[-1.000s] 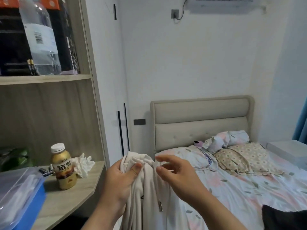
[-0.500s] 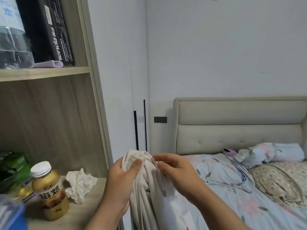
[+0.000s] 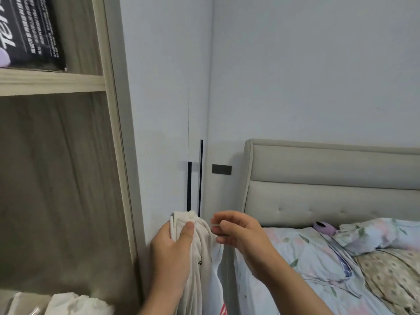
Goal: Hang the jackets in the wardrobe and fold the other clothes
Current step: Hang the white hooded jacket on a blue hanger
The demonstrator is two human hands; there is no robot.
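The cream garment (image 3: 200,244) is held up in the lower middle of the frame, in front of the white wardrobe (image 3: 163,110). It is neither hung nor folded yet. The wardrobe doors are seen closed, with their two black handles (image 3: 189,185) just above the garment, and no hanger is visible. So the task is judged to be at an early step for this piece: the doors are to be opened and the piece hung, or it is to be folded. How many other clothes are already done cannot be told from this view.

The garment looks soft and rather thick. It is bunched at its top and hangs down in long folds out of the bottom edge. A small dark mark is seen on the front. Whether it is a jacket cannot be told.

The top of the garment is gripped by the left hand (image 3: 169,255), with the thumb pressed on the front of the fabric. The fingers (image 3: 223,225) of the right hand (image 3: 243,237) are curled together and seem to pinch a thin edge or cord of the garment; which one is not clear.

At the right, a bed (image 3: 295,258) with flowered bedding and a padded headboard (image 3: 329,196) is seen. At the left stands a wooden shelf unit (image 3: 56,83), with a black box (image 3: 31,30) in the upper left.
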